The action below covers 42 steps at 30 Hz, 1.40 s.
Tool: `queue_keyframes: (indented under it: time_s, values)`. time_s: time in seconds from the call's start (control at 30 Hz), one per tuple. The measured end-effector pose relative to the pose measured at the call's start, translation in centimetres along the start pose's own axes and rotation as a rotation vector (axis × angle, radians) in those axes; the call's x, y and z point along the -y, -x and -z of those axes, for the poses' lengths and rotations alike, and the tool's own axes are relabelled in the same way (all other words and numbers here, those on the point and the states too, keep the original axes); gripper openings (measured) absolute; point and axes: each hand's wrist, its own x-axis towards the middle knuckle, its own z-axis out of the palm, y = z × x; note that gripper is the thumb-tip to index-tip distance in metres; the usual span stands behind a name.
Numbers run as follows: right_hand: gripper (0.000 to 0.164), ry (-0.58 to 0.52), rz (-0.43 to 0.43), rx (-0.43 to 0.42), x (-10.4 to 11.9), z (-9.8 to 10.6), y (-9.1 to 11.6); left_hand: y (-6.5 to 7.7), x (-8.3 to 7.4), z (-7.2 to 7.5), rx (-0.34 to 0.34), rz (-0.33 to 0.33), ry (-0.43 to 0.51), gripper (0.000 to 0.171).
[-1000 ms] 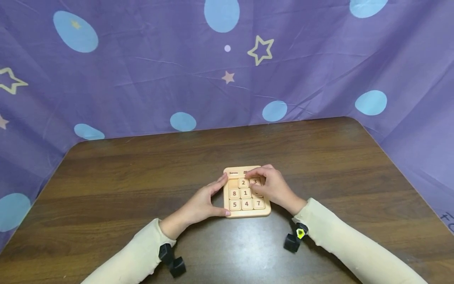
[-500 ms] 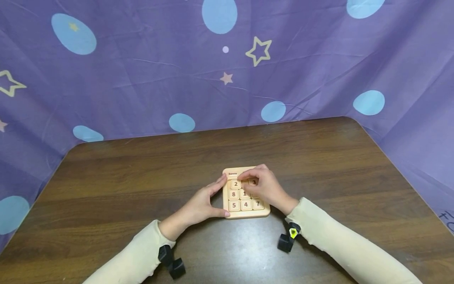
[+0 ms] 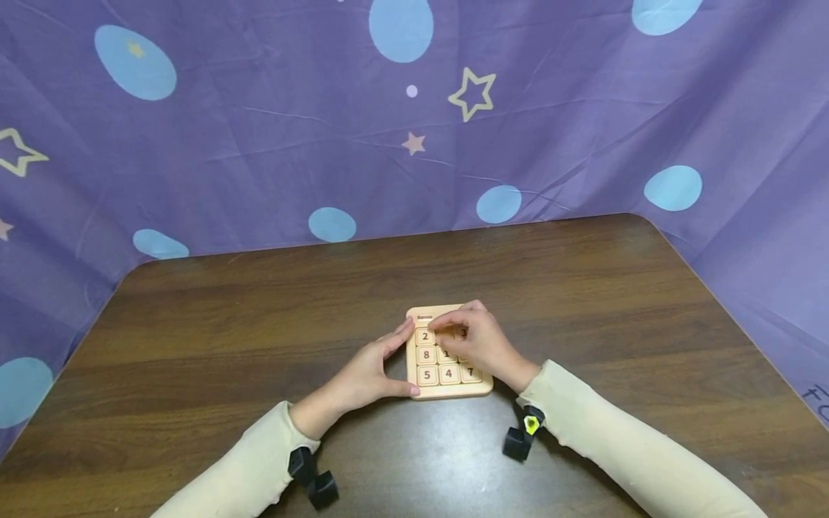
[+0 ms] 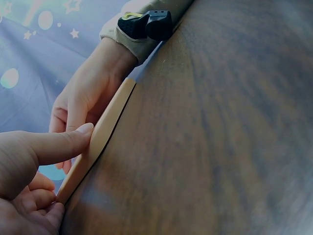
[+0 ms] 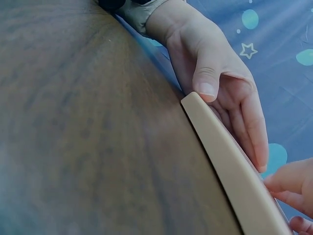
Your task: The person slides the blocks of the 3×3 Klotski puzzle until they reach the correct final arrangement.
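The right hand (image 3: 487, 338), fingertips narrowly parted, apparently positions tile 2 (image 3: 424, 336) beside them; the left hand (image 3: 364, 370), spread wide, grips the number board (image 3: 450, 391), likely needed steady for any next push.

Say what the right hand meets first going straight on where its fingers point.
The right hand would likely meet the 2 tile, just ahead of it; whether they touch is unclear.
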Motion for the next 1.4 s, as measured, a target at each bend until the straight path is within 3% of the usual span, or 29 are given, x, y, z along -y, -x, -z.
queue_keyframes:
  time_s: [0.27,0.53,0.77,1.4]
  values:
    - [0.021,-0.080,-0.061,0.044,-0.8,0.9,1.1,0.0,0.1,-0.2,-0.001,-0.007,0.013,0.095]
    - [0.033,-0.078,0.040,0.162,-1.4,2.0,1.8,0.1,-0.1,-0.2,-0.001,-0.003,0.010,0.095]
    - [0.030,-0.061,0.053,0.217,-1.4,2.6,1.4,0.0,-0.2,0.0,-0.001,0.002,0.011,0.095]
    - [0.027,-0.029,0.026,0.145,-1.5,2.1,0.9,0.2,-0.2,0.1,-0.001,0.015,0.001,0.095]
